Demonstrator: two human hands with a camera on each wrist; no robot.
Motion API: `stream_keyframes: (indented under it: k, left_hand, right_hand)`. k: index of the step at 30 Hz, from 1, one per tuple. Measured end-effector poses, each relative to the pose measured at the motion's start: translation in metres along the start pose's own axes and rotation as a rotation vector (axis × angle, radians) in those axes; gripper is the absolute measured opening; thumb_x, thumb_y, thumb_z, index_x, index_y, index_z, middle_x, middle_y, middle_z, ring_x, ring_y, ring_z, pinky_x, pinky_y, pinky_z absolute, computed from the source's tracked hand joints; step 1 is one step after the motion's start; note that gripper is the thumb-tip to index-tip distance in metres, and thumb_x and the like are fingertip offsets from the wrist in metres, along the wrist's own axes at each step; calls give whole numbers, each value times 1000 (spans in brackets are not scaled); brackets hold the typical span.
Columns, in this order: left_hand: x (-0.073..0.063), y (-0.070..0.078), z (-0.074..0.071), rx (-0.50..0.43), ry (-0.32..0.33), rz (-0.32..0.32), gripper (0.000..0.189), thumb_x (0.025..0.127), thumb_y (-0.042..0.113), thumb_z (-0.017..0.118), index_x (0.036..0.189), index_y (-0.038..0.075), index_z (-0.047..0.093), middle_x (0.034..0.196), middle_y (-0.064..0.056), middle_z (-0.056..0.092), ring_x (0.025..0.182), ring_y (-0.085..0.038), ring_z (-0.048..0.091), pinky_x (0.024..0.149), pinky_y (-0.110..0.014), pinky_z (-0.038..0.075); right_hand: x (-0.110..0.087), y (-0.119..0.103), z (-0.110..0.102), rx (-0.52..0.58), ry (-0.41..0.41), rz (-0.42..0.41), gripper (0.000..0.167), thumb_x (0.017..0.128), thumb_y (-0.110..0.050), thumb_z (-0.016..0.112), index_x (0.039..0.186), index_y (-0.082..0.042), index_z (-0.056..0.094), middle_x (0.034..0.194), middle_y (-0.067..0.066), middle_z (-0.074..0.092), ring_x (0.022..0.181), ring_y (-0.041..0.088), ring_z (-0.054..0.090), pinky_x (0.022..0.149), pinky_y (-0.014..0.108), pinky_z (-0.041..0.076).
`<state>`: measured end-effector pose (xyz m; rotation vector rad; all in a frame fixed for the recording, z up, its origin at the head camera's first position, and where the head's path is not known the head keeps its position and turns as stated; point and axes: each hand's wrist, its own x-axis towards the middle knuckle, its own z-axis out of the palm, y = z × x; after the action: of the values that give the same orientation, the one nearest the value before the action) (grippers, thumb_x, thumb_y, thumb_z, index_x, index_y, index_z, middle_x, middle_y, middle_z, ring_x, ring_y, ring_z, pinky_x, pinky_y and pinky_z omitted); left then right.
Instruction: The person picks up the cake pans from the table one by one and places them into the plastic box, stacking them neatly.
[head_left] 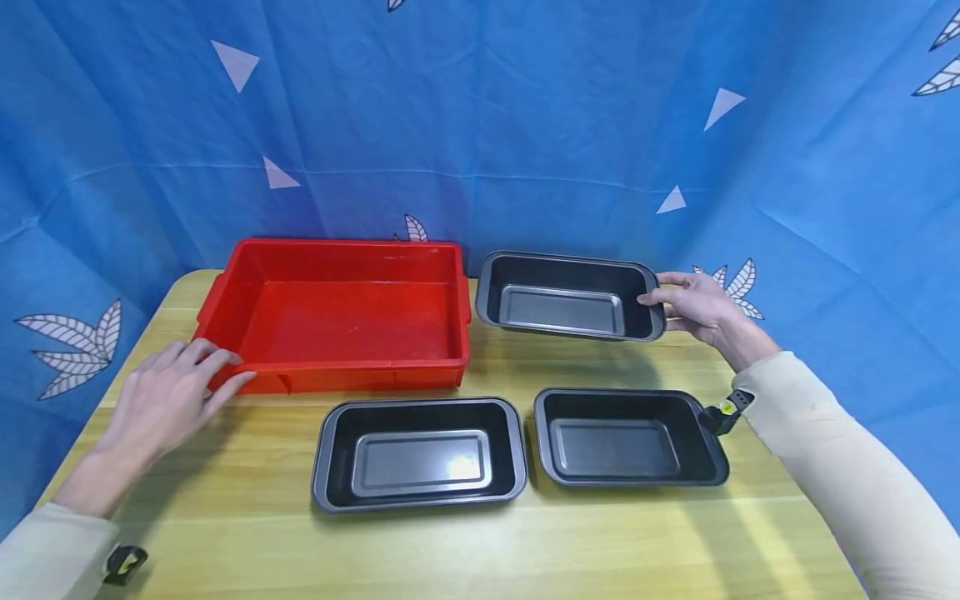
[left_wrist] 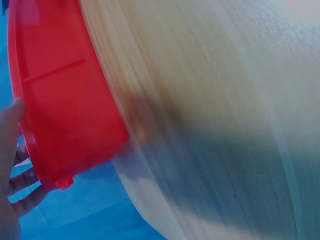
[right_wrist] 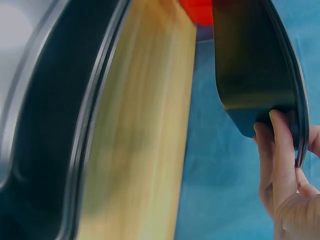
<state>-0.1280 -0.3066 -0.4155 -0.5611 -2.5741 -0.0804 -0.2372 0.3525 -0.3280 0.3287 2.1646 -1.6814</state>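
My right hand [head_left: 701,308] grips the right end of a dark loaf pan [head_left: 562,308], thumb over the rim and fingers against the outer end wall. The right wrist view shows that pan's outer side [right_wrist: 255,60] and fingers [right_wrist: 282,145] on it. It is held raised at the back of the table, its shadow below. My left hand [head_left: 168,396] holds the front left corner of a red tray [head_left: 345,377], thumb on the front side. In the left wrist view, the fingers [left_wrist: 22,182] reach round the tray's corner [left_wrist: 75,115]. The tray has nothing inside.
Two more dark loaf pans lie on the wooden table [head_left: 420,558], one front centre [head_left: 420,502] and one front right [head_left: 630,479]. My right forearm passes beside the front right pan. A blue patterned cloth [head_left: 480,108] hangs behind and around the table.
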Motion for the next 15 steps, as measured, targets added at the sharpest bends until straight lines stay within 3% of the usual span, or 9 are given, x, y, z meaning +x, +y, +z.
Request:
stream_keyframes:
  k: [2,4,5,8,15]
  left_hand:
    - [0,0,0,-6,7,1,45,100,47,64,110,4,74,99,-22,72,83,-41,66,65,-57,61]
    - [0,0,0,-9,11,-3,67,106,62,40,110,4,74,99,-22,72,83,-41,66,65,-57,60]
    - [0,-1,1,-9,12,-4,79,105,68,28,110,4,74,98,-22,72,83,-41,65,65,-57,60]
    - [0,0,0,-8,9,-10,96,100,75,10,109,4,74,98,-23,71,83,-41,65,64,-57,60]
    - [0,0,1,-5,16,0,98,100,76,8,108,4,74,96,-22,70,80,-40,64,62,-56,59]
  right_hand:
    - [-2,-6,2,2,6,-6,39,100,-8,68,134,-9,48,84,-10,75,77,8,76,70,26,66]
    - [-2,-10,4,8,10,-10,38,100,-8,68,133,-9,48,84,-10,75,77,7,76,69,26,66]
    - [-2,-12,6,12,14,-12,38,100,-7,68,132,-10,48,84,-10,75,77,8,76,69,26,66]
    - [-3,-19,12,17,25,-17,41,100,-8,69,135,-9,48,85,-9,74,78,8,77,70,26,66]
    - [-5,-32,27,85,25,-19,66,97,-5,72,153,-4,36,84,-7,77,75,9,78,67,27,66]
